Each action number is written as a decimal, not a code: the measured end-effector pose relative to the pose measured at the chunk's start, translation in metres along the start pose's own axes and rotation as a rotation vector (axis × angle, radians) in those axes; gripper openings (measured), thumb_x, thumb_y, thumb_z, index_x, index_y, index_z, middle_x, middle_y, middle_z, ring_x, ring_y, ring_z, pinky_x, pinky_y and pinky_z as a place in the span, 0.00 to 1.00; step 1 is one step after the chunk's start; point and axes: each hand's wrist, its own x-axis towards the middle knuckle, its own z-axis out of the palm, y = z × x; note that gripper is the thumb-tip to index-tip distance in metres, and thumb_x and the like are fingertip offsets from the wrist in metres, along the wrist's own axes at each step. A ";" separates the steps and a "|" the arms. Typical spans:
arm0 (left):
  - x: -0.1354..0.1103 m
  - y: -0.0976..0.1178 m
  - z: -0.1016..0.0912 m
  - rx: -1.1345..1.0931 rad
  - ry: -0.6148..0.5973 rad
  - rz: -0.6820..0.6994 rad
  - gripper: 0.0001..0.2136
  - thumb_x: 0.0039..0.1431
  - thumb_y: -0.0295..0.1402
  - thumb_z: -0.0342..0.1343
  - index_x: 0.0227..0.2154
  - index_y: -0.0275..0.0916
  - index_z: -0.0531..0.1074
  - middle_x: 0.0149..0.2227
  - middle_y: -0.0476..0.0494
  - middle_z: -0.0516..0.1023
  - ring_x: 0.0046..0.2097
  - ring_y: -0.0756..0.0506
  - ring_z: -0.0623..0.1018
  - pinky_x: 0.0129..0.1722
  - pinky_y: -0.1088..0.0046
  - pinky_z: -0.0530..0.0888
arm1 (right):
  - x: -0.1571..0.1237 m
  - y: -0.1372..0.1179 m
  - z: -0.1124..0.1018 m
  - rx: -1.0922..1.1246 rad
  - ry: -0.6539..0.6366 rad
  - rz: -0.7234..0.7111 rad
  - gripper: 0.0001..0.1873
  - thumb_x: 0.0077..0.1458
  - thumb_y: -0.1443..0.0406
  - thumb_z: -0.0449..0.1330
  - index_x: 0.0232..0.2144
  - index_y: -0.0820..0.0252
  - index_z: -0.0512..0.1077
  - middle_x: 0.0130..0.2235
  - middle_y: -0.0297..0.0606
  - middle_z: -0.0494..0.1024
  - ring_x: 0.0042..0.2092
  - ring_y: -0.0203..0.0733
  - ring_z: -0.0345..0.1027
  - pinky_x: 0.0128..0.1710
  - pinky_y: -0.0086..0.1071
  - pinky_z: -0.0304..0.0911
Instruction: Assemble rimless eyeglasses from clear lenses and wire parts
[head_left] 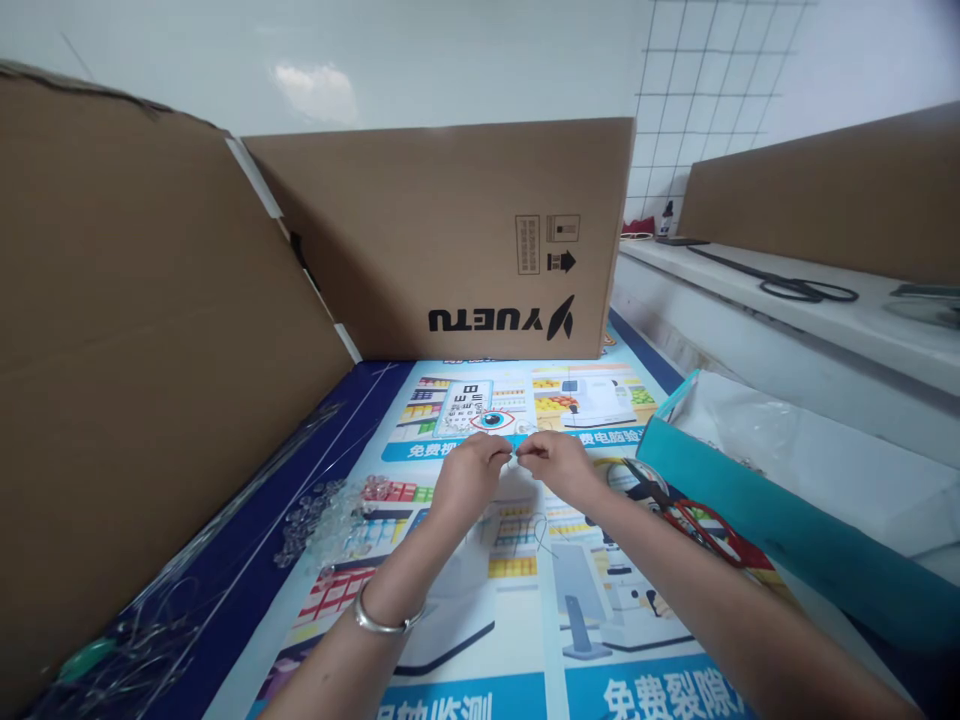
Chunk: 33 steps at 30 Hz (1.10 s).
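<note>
My left hand (472, 470) and my right hand (556, 465) meet over the middle of the printed sheet, fingertips almost touching. Both are closed in a pinch on a thin thread (541, 535), which shows as a fine loop below them. Any small piece between the fingertips is too tiny to make out. Left of my left hand lies a spread of clear beads (337, 520), with some reddish ones (376, 488) at its far edge. Beside my right forearm rest red-handled scissors (705, 530), their blades near a round roll (634, 475).
Cardboard panels (420, 230) stand behind and at the left. A teal box (750, 520) holding clear plastic is on the right. Tangled clear strands (142, 640) with a green piece (86, 660) lie front left. Black scissors (799, 288) rest on the white ledge (825, 330).
</note>
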 end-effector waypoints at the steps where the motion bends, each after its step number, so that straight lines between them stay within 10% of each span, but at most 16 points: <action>1: 0.000 -0.002 0.002 -0.058 0.016 -0.024 0.07 0.52 0.28 0.50 0.29 0.42 0.74 0.33 0.46 0.76 0.39 0.44 0.73 0.42 0.69 0.66 | 0.000 0.003 0.003 0.065 0.008 0.019 0.06 0.48 0.66 0.55 0.28 0.58 0.73 0.27 0.31 0.74 0.29 0.35 0.68 0.30 0.26 0.61; 10: 0.003 -0.013 0.017 -0.602 -0.004 -0.249 0.05 0.45 0.33 0.57 0.25 0.37 0.73 0.21 0.49 0.72 0.22 0.50 0.71 0.23 0.76 0.67 | 0.001 0.007 0.017 0.494 0.086 0.126 0.08 0.44 0.63 0.58 0.28 0.61 0.71 0.26 0.32 0.72 0.23 0.33 0.65 0.23 0.27 0.64; 33: -0.006 0.000 0.030 -0.995 0.077 -0.369 0.07 0.44 0.33 0.60 0.24 0.36 0.69 0.22 0.52 0.70 0.25 0.52 0.71 0.30 0.74 0.71 | -0.004 0.003 0.020 0.724 0.189 0.220 0.07 0.42 0.63 0.59 0.26 0.61 0.71 0.23 0.30 0.71 0.24 0.34 0.64 0.27 0.30 0.64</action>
